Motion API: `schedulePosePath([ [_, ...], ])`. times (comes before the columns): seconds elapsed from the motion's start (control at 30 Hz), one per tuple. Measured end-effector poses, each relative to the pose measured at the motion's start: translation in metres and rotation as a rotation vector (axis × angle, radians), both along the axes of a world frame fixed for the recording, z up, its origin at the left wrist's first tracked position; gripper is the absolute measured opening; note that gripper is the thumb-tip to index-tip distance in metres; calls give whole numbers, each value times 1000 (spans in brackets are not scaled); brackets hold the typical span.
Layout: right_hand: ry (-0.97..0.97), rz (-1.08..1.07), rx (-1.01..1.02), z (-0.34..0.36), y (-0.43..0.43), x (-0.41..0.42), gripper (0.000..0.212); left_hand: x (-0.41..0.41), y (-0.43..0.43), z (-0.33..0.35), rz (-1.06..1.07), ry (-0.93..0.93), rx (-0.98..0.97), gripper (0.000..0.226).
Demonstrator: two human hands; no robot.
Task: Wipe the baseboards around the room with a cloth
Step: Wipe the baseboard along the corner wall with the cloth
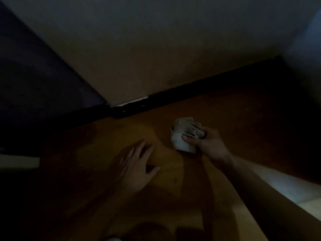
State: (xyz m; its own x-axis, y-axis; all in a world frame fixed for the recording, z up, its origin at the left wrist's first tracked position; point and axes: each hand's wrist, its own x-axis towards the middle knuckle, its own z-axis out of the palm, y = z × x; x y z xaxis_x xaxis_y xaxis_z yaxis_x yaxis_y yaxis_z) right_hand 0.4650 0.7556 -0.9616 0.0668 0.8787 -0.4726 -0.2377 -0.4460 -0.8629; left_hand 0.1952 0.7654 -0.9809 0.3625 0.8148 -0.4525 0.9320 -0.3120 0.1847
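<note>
Two hands low on the floor [97, 153] — R hand [208, 143] pinching folded cloth [182, 136] nr dark baseboard [191, 87], L hand [137, 164] flat, fingers spread.

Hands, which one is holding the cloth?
The right hand: its fingers are closed on the folded white cloth. The left hand is spread flat and empty on the floor.

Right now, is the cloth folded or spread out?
Folded. The cloth is bunched into a thick wad, layered edges showing, gripped in the right hand above the floor.
</note>
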Motion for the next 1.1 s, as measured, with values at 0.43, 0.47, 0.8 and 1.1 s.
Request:
schedulePosePath([
  [0.43, -656, 100, 339, -23, 71, -117, 19, -34, -42, -54, 124, -285, 499, 59],
  [0.47, -687, 83, 371, -25, 76, -122, 18, -34, -43, -58, 120, -308, 542, 57],
  [0.8, -892, -86, 396, -37, 104, -135, 21, -34, -43, -66, 134, -315, 600, 54],
  [1.1, -935, -141, 357, -41, 106, -134, 22, -32, -43, -58, 142, -320, 615, 54],
])
